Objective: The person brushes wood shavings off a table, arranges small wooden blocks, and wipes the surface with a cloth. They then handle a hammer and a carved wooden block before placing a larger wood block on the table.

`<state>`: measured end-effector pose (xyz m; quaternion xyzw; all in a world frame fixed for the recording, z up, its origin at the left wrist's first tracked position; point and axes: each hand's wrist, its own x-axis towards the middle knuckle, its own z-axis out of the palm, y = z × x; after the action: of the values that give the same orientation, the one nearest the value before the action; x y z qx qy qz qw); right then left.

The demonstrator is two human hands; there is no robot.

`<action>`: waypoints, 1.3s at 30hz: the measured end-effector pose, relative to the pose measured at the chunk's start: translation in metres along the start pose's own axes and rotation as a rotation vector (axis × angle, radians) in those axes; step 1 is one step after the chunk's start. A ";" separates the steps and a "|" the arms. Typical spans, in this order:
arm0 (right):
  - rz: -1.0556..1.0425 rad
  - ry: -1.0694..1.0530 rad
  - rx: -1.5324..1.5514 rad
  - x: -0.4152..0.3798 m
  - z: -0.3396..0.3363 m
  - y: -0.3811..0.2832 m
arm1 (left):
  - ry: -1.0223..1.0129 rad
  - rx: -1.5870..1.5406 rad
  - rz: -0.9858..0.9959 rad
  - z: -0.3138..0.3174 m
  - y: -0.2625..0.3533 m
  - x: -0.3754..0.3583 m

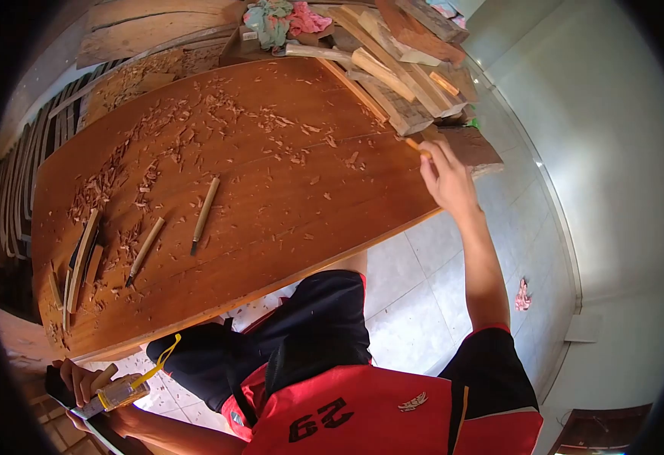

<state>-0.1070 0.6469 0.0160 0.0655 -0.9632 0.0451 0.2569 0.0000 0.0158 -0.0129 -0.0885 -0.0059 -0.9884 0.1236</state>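
My right hand [451,182] reaches over the table's right corner, fingers closed on a thin orange-yellow, pencil-like stick [414,144]. My left hand [78,384] is low at the left, below the table edge, its fingers curled round a dark flat thing [57,387] whose kind I cannot tell. Close by it are a boxy yellowish piece [123,392] and a yellow strap [166,355]. On the brown wooden table [294,205] lie a chisel with a pale wooden handle [206,214], a second chisel [146,250], and several more tools [81,258] at the left end.
Reddish wood shavings [112,178] are scattered over the table's far and left parts. Planks [400,76] are stacked beyond the right corner, beside pink and green cloths [309,19]. Dark slats [25,182] stand at the left. A pinkish item [523,294] lies on the tiled floor.
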 end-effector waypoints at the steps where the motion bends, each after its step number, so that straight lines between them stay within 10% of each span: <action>1: -0.074 0.039 0.030 -0.003 0.003 -0.009 | -0.001 0.019 -0.004 -0.001 0.003 -0.001; 6: -0.102 0.264 0.109 -0.001 -0.005 -0.006 | 0.003 0.006 -0.011 0.003 -0.002 0.001; 39: -0.114 -0.134 0.199 0.167 0.041 -0.034 | 0.033 0.123 0.082 0.008 0.000 -0.007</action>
<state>-0.2656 0.5913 0.0663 0.1483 -0.9636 0.1213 0.1862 0.0083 0.0177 -0.0058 -0.0648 -0.0612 -0.9815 0.1695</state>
